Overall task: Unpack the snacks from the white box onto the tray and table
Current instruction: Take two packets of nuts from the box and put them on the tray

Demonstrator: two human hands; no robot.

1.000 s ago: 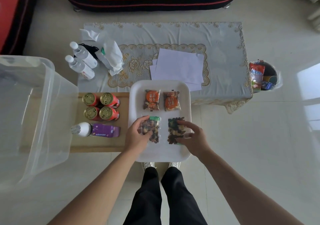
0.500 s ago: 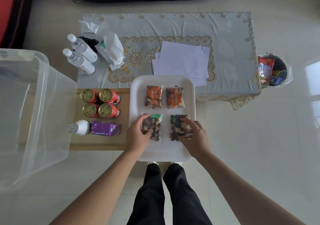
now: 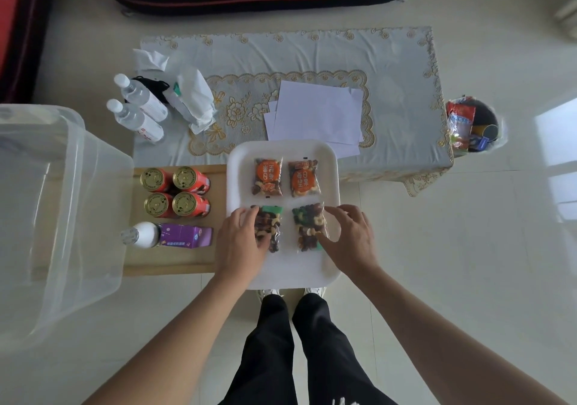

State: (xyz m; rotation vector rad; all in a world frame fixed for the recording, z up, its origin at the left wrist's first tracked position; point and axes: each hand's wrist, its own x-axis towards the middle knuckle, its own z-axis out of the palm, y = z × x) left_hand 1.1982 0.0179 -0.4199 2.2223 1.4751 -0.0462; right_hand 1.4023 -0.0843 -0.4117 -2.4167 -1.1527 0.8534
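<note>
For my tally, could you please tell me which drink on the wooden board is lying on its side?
The purple-labelled bottle, at the near end of the board; the four red cans stand upright.

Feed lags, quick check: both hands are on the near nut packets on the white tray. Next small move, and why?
Probably release both and withdraw. The left hand holds the near-left clear nut packet, the right hand the near-right clear nut packet; both lie flat on the white tray, aligned with the orange-labelled packets.

Four snack packets lie on the tray (cans just left of it).
</note>
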